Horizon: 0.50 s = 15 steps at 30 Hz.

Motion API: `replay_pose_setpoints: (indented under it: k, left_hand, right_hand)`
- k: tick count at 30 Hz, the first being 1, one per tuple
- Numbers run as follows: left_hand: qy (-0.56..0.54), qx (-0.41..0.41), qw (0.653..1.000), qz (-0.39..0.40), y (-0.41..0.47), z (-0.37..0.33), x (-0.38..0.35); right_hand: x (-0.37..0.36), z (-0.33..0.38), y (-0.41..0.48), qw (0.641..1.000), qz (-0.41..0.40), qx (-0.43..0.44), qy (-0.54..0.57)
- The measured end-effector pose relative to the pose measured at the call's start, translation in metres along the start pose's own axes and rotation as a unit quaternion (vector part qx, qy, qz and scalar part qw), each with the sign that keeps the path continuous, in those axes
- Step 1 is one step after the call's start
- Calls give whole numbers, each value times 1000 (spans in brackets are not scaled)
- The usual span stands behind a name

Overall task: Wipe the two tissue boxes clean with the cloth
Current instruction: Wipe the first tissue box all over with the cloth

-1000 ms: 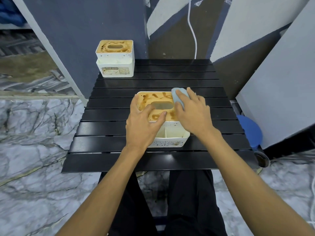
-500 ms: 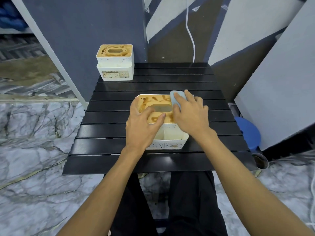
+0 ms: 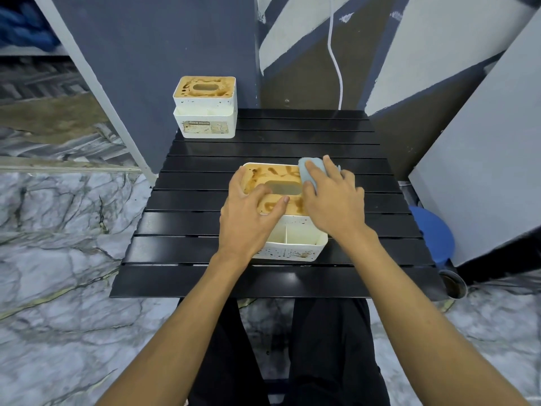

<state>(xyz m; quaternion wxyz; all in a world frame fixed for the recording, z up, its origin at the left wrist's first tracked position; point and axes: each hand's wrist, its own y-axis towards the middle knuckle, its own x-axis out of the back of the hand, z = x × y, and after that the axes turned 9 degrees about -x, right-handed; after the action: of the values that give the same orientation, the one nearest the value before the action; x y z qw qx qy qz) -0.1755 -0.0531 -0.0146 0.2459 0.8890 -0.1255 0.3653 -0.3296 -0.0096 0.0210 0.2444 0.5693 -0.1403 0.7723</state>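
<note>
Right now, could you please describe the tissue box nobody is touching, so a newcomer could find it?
Start at the black slatted table. At its far left corner, against the dark wall, stands the untouched tissue box. Unlike the near tissue box, it has no hands on it and shows a worn front label.

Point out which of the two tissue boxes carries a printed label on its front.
The far tissue box, standing untouched at the table's back left corner, has the label. The near tissue box, under both hands, shows only a speckled front.
</note>
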Motion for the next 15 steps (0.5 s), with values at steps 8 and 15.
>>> replay_pose_setpoints:
  k: [8, 15]
  left_hand:
    - [13, -25, 999, 42, 2, 1, 15]
    - [8, 31, 999, -22, 2, -7, 10]
  right_hand:
    - [-1, -2, -25, 999, -24, -32, -24]
    - [-2, 13, -44, 997, -30, -69, -24]
